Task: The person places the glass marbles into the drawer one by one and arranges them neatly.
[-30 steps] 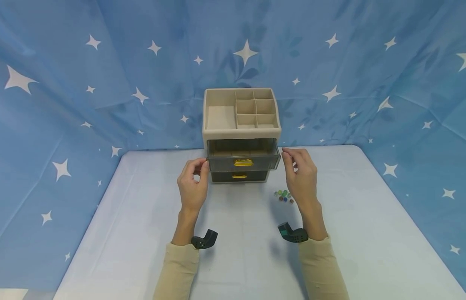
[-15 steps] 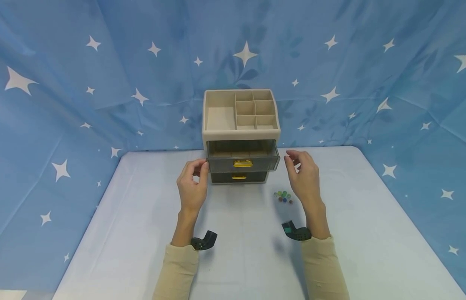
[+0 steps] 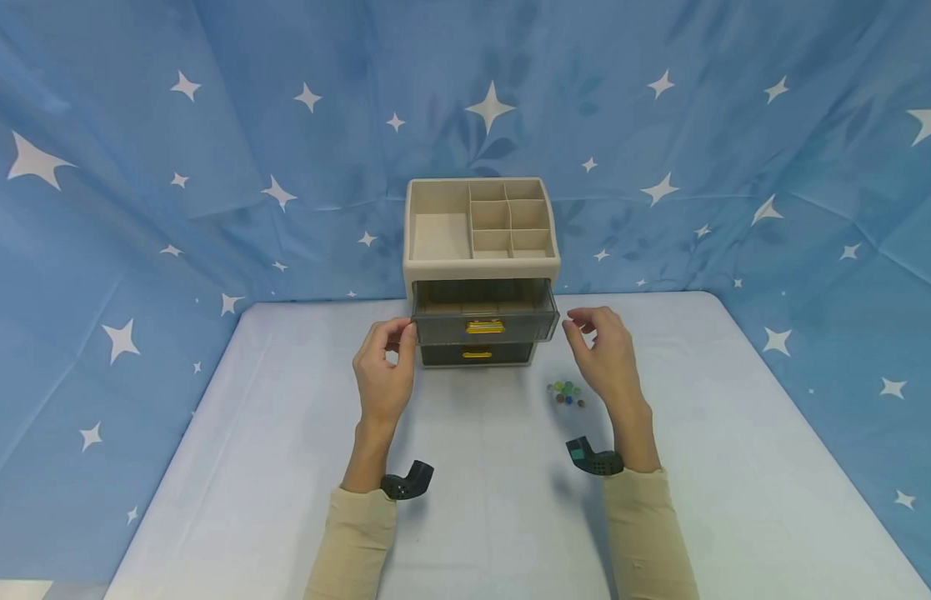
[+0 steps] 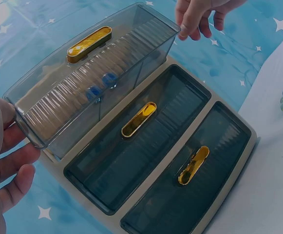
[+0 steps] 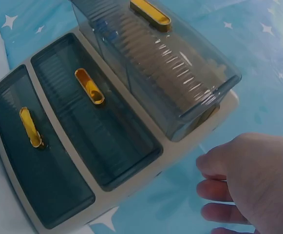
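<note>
A beige desktop organizer (image 3: 482,268) stands at the back of the table, its top smoky clear drawer (image 3: 442,330) pulled out. My left hand (image 3: 386,371) pinches the drawer's left front edge between thumb and fingers. My right hand (image 3: 608,354) is beside the drawer's right front corner, fingers loosely curled and holding nothing; a gap shows between them in the right wrist view. Two small blue round things (image 4: 93,93) show through the clear drawer in the left wrist view. Two lower drawers, with gold handles (image 4: 139,120), are pushed in.
Several small glass marbles (image 3: 568,388) lie in a cluster on the white table (image 3: 480,500), left of the right forearm. Open compartments (image 3: 491,217) top the organizer. A blue curtain (image 3: 300,167) with white stars hangs right behind it.
My right hand has come away from the drawer's right corner, moving slightly right and down. The left hand and the pulled-out drawer have stayed in place.
</note>
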`<action>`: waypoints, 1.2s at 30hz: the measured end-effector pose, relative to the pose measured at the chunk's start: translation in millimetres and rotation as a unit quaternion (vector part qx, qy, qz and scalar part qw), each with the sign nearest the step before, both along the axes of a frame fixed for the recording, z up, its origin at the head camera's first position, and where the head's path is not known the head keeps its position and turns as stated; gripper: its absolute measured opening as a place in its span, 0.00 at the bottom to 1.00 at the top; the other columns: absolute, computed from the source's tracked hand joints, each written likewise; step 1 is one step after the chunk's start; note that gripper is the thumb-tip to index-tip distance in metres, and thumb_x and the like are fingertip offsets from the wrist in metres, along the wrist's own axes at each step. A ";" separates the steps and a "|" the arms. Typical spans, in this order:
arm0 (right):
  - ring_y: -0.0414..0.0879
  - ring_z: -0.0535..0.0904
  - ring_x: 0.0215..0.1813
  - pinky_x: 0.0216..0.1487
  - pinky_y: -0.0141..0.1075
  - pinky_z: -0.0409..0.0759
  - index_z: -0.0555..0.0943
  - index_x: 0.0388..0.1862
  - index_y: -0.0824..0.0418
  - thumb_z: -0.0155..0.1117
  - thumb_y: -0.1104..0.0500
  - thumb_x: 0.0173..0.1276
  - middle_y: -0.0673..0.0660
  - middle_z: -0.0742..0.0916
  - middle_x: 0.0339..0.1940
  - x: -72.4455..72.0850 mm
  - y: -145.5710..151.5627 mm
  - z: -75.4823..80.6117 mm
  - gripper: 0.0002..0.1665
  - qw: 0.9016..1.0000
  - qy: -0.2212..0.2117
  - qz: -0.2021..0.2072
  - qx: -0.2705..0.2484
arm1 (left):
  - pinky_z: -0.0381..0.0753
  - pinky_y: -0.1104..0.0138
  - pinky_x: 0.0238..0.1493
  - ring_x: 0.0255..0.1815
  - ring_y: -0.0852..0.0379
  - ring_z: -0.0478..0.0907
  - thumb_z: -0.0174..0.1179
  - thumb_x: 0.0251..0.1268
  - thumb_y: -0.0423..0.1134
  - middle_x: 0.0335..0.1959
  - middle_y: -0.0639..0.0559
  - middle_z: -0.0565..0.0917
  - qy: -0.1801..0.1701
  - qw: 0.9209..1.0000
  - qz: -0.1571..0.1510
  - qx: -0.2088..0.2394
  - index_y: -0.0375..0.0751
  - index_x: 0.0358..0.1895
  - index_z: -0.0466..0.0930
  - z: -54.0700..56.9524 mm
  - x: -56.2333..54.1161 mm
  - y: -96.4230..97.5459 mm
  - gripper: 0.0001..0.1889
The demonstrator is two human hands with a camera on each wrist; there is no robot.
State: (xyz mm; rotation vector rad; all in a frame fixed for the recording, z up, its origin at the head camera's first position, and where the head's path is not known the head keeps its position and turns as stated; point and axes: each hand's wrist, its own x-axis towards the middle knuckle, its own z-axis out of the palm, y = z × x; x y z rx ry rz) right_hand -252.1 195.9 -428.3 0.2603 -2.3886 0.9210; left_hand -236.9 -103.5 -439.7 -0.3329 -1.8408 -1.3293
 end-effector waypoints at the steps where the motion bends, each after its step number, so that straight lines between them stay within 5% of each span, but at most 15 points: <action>1: 0.55 0.80 0.44 0.41 0.43 0.75 0.82 0.49 0.66 0.63 0.60 0.72 0.63 0.85 0.43 -0.4 0.7 -1.2 0.12 1.000 -0.009 0.000 0.003 | 0.76 0.79 0.38 0.33 0.50 0.81 0.61 0.69 0.31 0.33 0.41 0.85 0.001 1.000 0.000 0.000 0.30 0.42 0.83 0.2 -0.1 0.1 0.06; 12: 0.57 0.76 0.51 0.52 0.51 0.78 0.80 0.52 0.66 0.62 0.57 0.73 0.64 0.84 0.48 -5.4 9.1 -12.9 0.16 0.991 -0.130 0.001 0.023 | 0.75 0.81 0.39 0.32 0.50 0.80 0.63 0.67 0.29 0.34 0.41 0.85 0.010 1.000 0.005 -0.003 0.31 0.42 0.83 0.1 0.0 -0.1 0.05; 36: 0.59 0.75 0.57 0.60 0.55 0.77 0.79 0.59 0.66 0.64 0.55 0.71 0.65 0.82 0.54 -13.8 25.3 -27.9 0.22 0.955 -0.283 0.051 0.070 | 0.75 0.80 0.39 0.32 0.50 0.80 0.62 0.68 0.29 0.34 0.41 0.84 0.010 1.000 0.001 -0.005 0.31 0.42 0.83 0.3 -0.4 -0.6 0.05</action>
